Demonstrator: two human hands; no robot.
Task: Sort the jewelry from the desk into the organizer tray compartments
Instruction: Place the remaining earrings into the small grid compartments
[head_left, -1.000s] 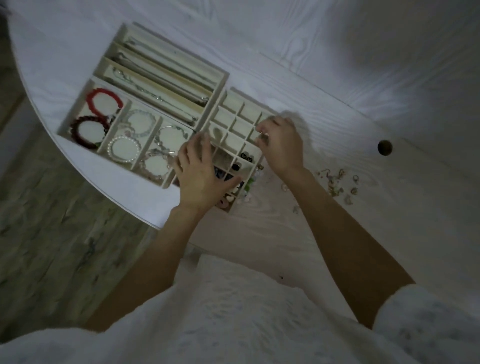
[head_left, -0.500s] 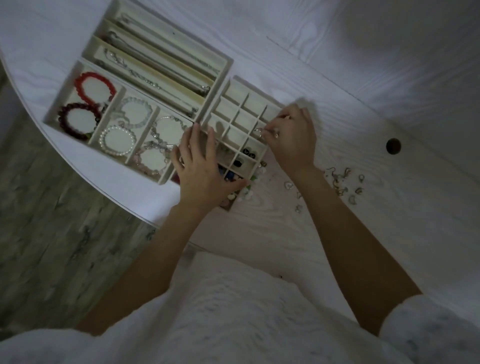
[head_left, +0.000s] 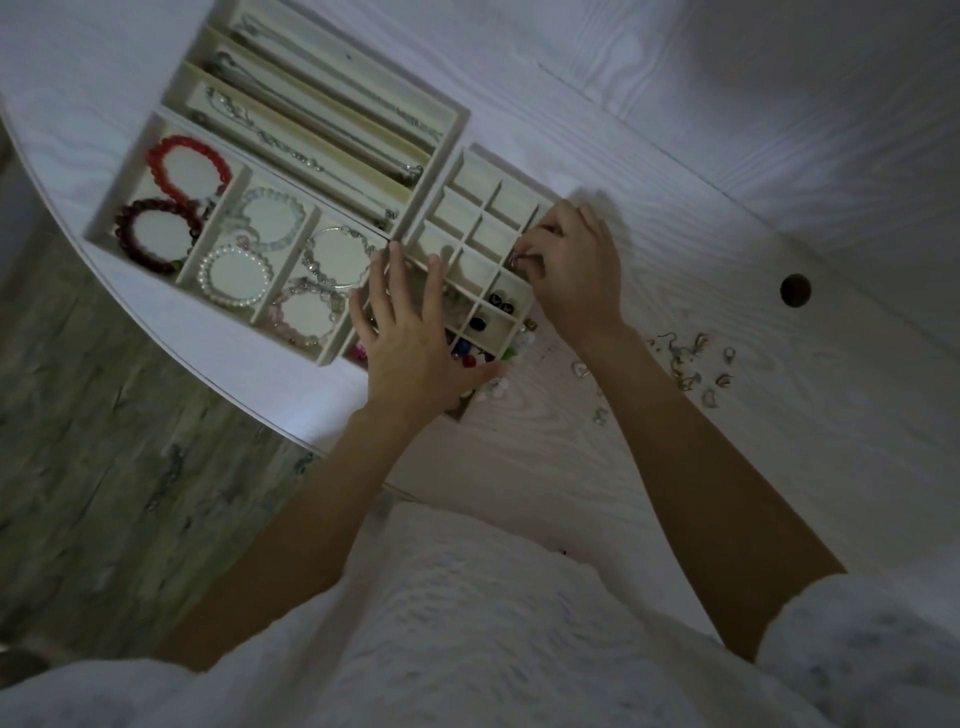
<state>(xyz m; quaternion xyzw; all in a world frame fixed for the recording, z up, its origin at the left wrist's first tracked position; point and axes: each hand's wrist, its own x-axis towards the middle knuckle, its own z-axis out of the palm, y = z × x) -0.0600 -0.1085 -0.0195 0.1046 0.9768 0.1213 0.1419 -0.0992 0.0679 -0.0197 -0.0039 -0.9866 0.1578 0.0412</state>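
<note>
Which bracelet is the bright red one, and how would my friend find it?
Start at the big cream organizer tray at the desk's left edge and go to its far-left compartment. Two bracelets lie there; the bright red bracelet is the one farther from the person. Its neighbour is dark maroon, and the others nearby are pale or pearly.

Head camera – close, looking down over desk (head_left: 727, 493)

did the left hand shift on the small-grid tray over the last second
No. The left hand lies flat on the near part of the small-grid tray, fingers reaching the same divider next to the bracelet tray as before. Only the camera moved.
</note>
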